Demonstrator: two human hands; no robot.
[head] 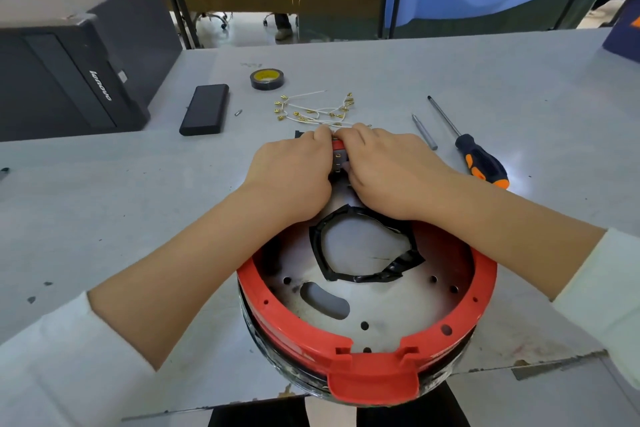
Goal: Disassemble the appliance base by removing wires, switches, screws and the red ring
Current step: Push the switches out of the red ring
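The round appliance base (363, 308) sits at the table's near edge, a metal plate ringed by the red ring (287, 322), with torn black tape (367, 276) around its centre opening. At the base's far rim my left hand (294, 173) and my right hand (384, 170) meet, fingers curled round a small switch (338, 158) with a red top and metal terminals. Most of the switch is hidden by my fingers. Just beyond my hands lies a pile of loose white wires (318, 111) with brass connectors.
An orange-and-black screwdriver (474, 152) and a grey metal bit (424, 132) lie at right. A black tape roll (267, 79), a black flat box (205, 109) and a small screw (238, 112) lie beyond. A black computer case (69, 73) stands at far left.
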